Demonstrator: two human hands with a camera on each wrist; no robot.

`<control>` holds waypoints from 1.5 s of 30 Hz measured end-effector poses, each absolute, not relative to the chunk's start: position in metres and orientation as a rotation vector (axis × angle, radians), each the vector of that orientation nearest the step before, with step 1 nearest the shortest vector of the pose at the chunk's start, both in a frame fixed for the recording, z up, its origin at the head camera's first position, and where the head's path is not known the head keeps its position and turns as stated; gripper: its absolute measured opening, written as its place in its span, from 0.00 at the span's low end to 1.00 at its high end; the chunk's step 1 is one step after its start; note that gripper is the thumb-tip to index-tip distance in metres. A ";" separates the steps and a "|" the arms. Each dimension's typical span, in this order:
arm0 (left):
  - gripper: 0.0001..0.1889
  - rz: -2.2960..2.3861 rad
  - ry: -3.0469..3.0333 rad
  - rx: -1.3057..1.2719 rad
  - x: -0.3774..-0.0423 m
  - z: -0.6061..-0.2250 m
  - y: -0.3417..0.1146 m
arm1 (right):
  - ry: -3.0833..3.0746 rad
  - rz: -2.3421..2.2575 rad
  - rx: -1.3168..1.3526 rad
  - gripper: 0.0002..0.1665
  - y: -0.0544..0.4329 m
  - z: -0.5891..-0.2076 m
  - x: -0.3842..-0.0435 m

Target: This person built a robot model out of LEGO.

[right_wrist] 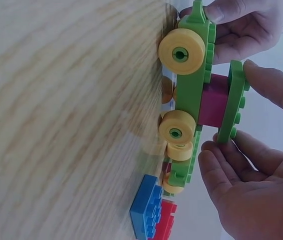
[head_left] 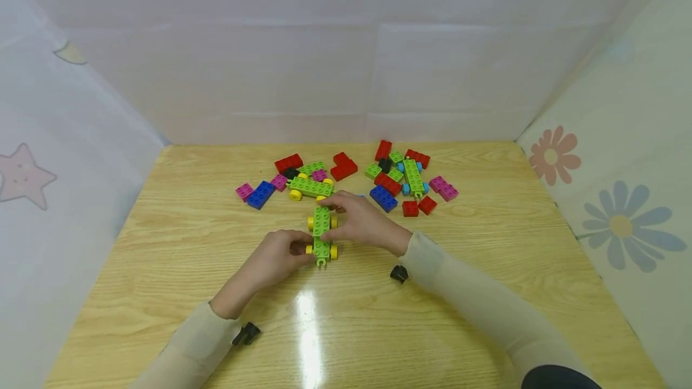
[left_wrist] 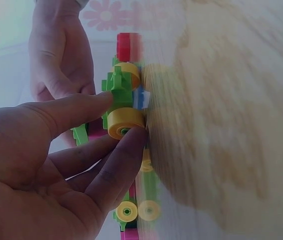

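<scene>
A green toy car base (head_left: 322, 250) with yellow wheels stands on the table in front of me. My left hand (head_left: 277, 259) pinches its near end, with thumb on the body and fingers by a yellow wheel (left_wrist: 125, 122). In the right wrist view, a magenta brick (right_wrist: 214, 102) sits on the base and carries a green brick (right_wrist: 233, 102) on top. My right hand (head_left: 363, 221) holds that green brick at its two ends, thumb at one and fingertips at the other.
Beyond the hands lie another yellow-wheeled car base (head_left: 310, 186) and a blue-wheeled one (head_left: 413, 177). Around them are loose bricks, including a blue brick (head_left: 262, 195), another blue brick (head_left: 383, 198) and a red brick (head_left: 289, 163). Cloth walls (head_left: 324, 77) border the wooden table (head_left: 178, 239).
</scene>
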State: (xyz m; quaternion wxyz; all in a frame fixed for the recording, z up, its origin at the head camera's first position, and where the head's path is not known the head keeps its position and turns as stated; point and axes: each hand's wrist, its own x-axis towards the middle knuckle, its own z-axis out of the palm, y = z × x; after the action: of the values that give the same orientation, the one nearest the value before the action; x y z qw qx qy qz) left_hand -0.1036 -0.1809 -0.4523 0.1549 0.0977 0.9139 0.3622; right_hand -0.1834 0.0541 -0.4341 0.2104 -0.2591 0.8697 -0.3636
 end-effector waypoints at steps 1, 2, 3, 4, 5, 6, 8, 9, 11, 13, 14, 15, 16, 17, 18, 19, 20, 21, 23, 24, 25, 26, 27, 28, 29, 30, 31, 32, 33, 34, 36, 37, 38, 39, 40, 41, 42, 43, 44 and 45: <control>0.18 1.037 2.619 0.279 -0.103 -0.452 -0.181 | 2.423 -1.004 -0.722 0.43 0.054 -0.434 -0.183; 0.18 1.037 2.619 0.279 -0.103 -0.452 -0.181 | 2.430 -0.999 -0.726 0.43 0.055 -0.434 -0.184; 0.19 1.038 2.618 0.276 -0.103 -0.452 -0.181 | 2.438 -0.994 -0.730 0.43 0.055 -0.434 -0.184; 0.19 1.038 2.617 0.275 -0.103 -0.452 -0.181 | 2.444 -0.990 -0.732 0.43 0.056 -0.434 -0.184; 0.19 1.040 2.615 0.273 -0.103 -0.452 -0.181 | 2.449 -0.986 -0.736 0.42 0.056 -0.434 -0.184; 0.19 1.043 2.612 0.270 -0.103 -0.451 -0.181 | 2.451 -0.987 -0.737 0.42 0.056 -0.434 -0.184; 0.19 1.046 2.609 0.266 -0.103 -0.451 -0.181 | 2.453 -0.988 -0.738 0.42 0.057 -0.434 -0.185; 0.19 1.048 2.608 0.266 -0.103 -0.451 -0.181 | 2.449 -0.991 -0.737 0.41 0.057 -0.434 -0.185; 0.19 1.049 2.607 0.270 -0.103 -0.450 -0.181 | 2.444 -0.995 -0.738 0.41 0.058 -0.433 -0.185; 0.19 1.046 2.610 0.268 -0.103 -0.450 -0.181 | 2.436 -1.008 -0.734 0.41 0.058 -0.433 -0.185; 0.19 1.045 2.611 0.271 -0.103 -0.450 -0.180 | 2.430 -1.017 -0.732 0.41 0.058 -0.432 -0.185; 0.19 1.044 2.612 0.270 -0.103 -0.450 -0.180 | 2.428 -1.024 -0.730 0.41 0.059 -0.432 -0.185; 0.19 1.041 2.614 0.273 -0.103 -0.450 -0.180 | 2.426 -1.033 -0.728 0.41 0.059 -0.431 -0.185; 0.19 1.040 2.614 0.270 -0.104 -0.450 -0.180 | 2.423 -1.045 -0.726 0.40 0.060 -0.430 -0.185; 0.19 1.037 2.616 0.271 -0.104 -0.451 -0.180 | 2.420 -1.058 -0.724 0.40 0.061 -0.429 -0.185; 0.19 1.038 2.615 0.269 -0.104 -0.451 -0.180 | 2.420 -1.066 -0.725 0.40 0.062 -0.428 -0.185; 0.19 1.039 2.614 0.268 -0.104 -0.451 -0.180 | 2.420 -1.073 -0.727 0.40 0.063 -0.427 -0.186; 0.19 1.040 2.615 0.264 -0.104 -0.451 -0.180 | 2.422 -1.081 -0.729 0.40 0.064 -0.426 -0.186; 0.19 1.041 2.615 0.269 -0.105 -0.451 -0.180 | 2.418 -1.097 -0.735 0.39 0.065 -0.425 -0.188; 0.19 1.042 2.614 0.271 -0.105 -0.451 -0.180 | 2.416 -1.104 -0.738 0.39 0.066 -0.425 -0.189; 0.19 1.044 2.613 0.269 -0.105 -0.451 -0.180 | 2.412 -1.113 -0.738 0.39 0.066 -0.425 -0.190; 0.19 1.045 2.613 0.272 -0.105 -0.451 -0.181 | 2.407 -1.123 -0.736 0.39 0.067 -0.425 -0.191; 0.18 1.045 2.613 0.275 -0.105 -0.450 -0.181 | 2.403 -1.132 -0.734 0.38 0.067 -0.425 -0.192; 0.18 1.045 2.612 0.278 -0.105 -0.450 -0.181 | 2.397 -1.140 -0.731 0.38 0.067 -0.425 -0.192; 0.18 1.044 2.611 0.279 -0.105 -0.450 -0.181 | 2.395 -1.145 -0.729 0.38 0.067 -0.425 -0.193; 0.18 1.044 2.608 0.276 -0.105 -0.450 -0.181 | 2.393 -1.150 -0.725 0.38 0.067 -0.425 -0.194; 0.18 1.043 2.607 0.273 -0.105 -0.450 -0.181 | 2.391 -1.153 -0.722 0.37 0.067 -0.425 -0.194; 0.18 1.041 2.605 0.271 -0.104 -0.450 -0.181 | 2.392 -1.152 -0.720 0.37 0.067 -0.424 -0.195; 0.18 1.039 2.603 0.270 -0.104 -0.450 -0.181 | 2.392 -1.153 -0.719 0.37 0.067 -0.424 -0.196; 0.18 1.037 2.602 0.269 -0.104 -0.450 -0.181 | 2.393 -1.153 -0.719 0.37 0.067 -0.424 -0.196; 0.18 1.035 2.600 0.265 -0.104 -0.450 -0.181 | 2.395 -1.156 -0.714 0.37 0.067 -0.423 -0.198; 0.18 1.037 2.601 0.265 -0.104 -0.450 -0.181 | 2.392 -1.163 -0.709 0.37 0.067 -0.422 -0.199; 0.18 1.038 2.601 0.266 -0.104 -0.451 -0.181 | 2.391 -1.170 -0.703 0.36 0.068 -0.422 -0.199; 0.18 1.040 2.602 0.270 -0.104 -0.451 -0.181 | 2.390 -1.178 -0.699 0.37 0.068 -0.421 -0.200; 0.18 1.041 2.604 0.275 -0.104 -0.451 -0.181 | 2.393 -1.182 -0.694 0.37 0.069 -0.421 -0.201; 0.18 1.042 2.606 0.279 -0.104 -0.452 -0.182 | 2.394 -1.187 -0.687 0.37 0.069 -0.420 -0.202; 0.18 1.042 2.608 0.285 -0.104 -0.452 -0.182 | 2.395 -1.192 -0.683 0.37 0.070 -0.420 -0.203; 0.18 1.043 2.610 0.288 -0.104 -0.453 -0.182 | 2.394 -1.198 -0.675 0.37 0.071 -0.420 -0.204; 0.18 1.041 2.612 0.289 -0.104 -0.453 -0.182 | 2.396 -1.200 -0.670 0.38 0.071 -0.419 -0.205; 0.18 1.039 2.614 0.290 -0.104 -0.453 -0.183 | 2.397 -1.201 -0.663 0.38 0.072 -0.418 -0.206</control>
State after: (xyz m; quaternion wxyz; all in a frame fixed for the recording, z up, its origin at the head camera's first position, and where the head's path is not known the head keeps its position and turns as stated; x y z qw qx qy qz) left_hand -0.1035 -0.1826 -0.4530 0.1560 0.1013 0.9131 0.3630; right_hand -0.2057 0.0721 -0.4184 0.1890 -0.2358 0.8523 -0.4269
